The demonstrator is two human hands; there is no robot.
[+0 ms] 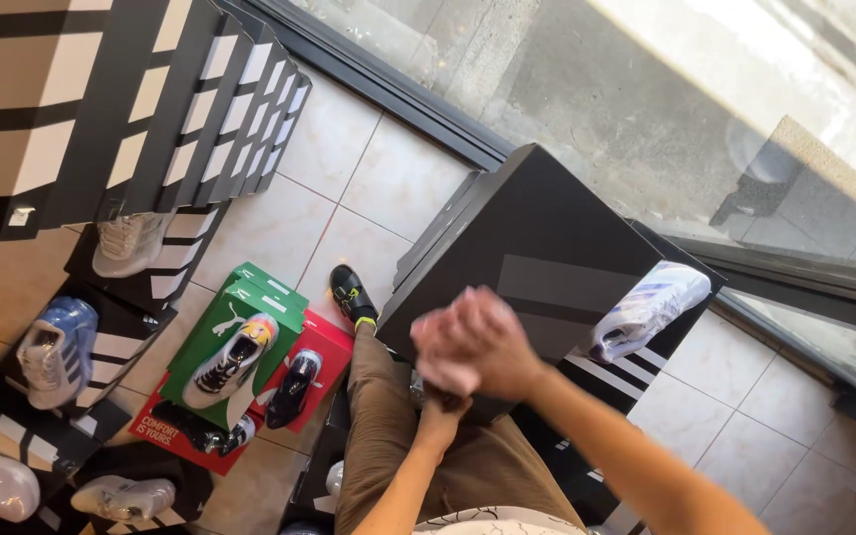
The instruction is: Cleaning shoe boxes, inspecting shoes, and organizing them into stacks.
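Tiled floor (349, 188) crowded, clasped hands (473, 347) just before black shoebox (537, 258) edge

1. Large black shoe box (537, 253) with grey stripes, tilted, at the floor's centre beside the window.
2. Green shoe boxes (250, 307), stacked, lying on a red box (324, 347) left of centre.
3. Black-and-white striped boxes (200, 89), stacked in rows at the upper left corner.
4. Striped black box (616, 372) under item 1.

Tiled floor (349, 178) w/ stacked shoe boxes: black ones (537, 248), green (240, 317), red (324, 347).
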